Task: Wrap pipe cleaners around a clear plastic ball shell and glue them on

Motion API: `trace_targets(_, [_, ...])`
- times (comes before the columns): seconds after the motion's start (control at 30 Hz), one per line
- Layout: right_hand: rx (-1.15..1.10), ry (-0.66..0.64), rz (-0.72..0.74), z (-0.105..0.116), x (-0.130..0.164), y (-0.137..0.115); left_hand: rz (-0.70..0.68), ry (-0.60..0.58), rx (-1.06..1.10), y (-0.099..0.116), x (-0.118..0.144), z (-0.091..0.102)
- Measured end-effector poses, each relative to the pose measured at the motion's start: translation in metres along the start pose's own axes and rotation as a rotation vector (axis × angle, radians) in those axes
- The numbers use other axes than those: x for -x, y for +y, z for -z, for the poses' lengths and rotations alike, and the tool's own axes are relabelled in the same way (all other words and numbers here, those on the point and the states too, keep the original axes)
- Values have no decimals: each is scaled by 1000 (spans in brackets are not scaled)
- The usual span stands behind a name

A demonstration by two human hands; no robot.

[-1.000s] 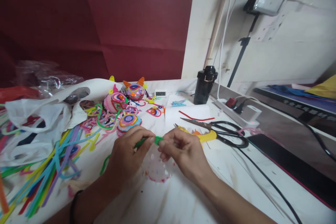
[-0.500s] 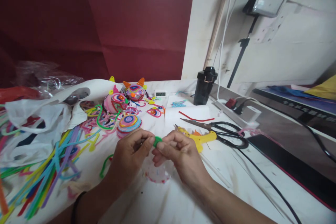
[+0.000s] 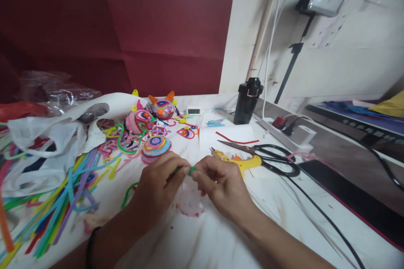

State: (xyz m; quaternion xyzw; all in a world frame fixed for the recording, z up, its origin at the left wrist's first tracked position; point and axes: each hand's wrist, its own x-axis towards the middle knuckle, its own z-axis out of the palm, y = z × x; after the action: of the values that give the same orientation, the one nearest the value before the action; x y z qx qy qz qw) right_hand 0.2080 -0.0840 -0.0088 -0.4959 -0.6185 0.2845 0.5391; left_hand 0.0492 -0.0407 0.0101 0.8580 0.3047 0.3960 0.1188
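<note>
Both hands meet over the white-covered table [image 3: 221, 239], just in front of the yellow glue gun [image 3: 243, 162], which serves as landmark here.

Left hand [image 3: 158, 189]: thumb and forefinger pinched shut on a green pipe cleaner [image 3: 188, 171]. The grip is narrow; the stem runs back under the palm and its loose tail curls out on the table to the left of the wrist.

Right hand [image 3: 222, 185]: fingertips closed on the same green pipe cleaner from the other side, touching the left fingertips. Only a short stub of green shows between the two grips, left of the glue gun's nozzle.

Progress, as a judgement: the green piece looks to be at an early stage of shaping. Only the end by the fingertips is being worked, and most of its length lies straight or loosely curved. Whether a coil has begun there cannot be told; the fingers hide it.

Finished work lies behind and left of the glue gun: a flat spiral disc [image 3: 156, 146] and two horned, coiled faces [image 3: 162, 108], with small eye shapes near them. So several pieces are made.

Unused stems [image 3: 63, 201] lie in a heap far left of the glue gun. Black scissors [image 3: 268, 159] lie just right of it, touching or nearly so. A black bottle [image 3: 248, 101] stands behind.
</note>
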Motion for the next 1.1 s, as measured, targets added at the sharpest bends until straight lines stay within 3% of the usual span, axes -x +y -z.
trace_targets(0.1, [-225, -3, -125, -4, -2, 1, 82, 33, 56, 2, -2, 0])
trace_targets(0.27, [-470, 30, -211, -9, -4, 0, 323, 48, 255, 5, 0, -5])
trace_targets(0.4, [-573, 43, -233, -11, -4, -2, 488, 65, 464, 7, 3, -11])
trace_targets(0.5, [-601, 51, -242, -11, -3, -4, 517, 82, 544, 7, 4, -14])
trace_targets(0.67, [-660, 67, -262, -14, 0, -4, 451, 107, 476, 5, 5, -15])
trace_targets(0.87, [-722, 4, -292, -17, -1, -3, 223, 87, 156, 3, 1, -7])
trace_targets(0.97, [-543, -39, -265, -13, -2, -1, 103, 72, 8, 2, 0, -3])
trace_targets(1.1, [-155, 13, -106, -9, 0, 2, -17, 56, -73, 0, -1, -1])
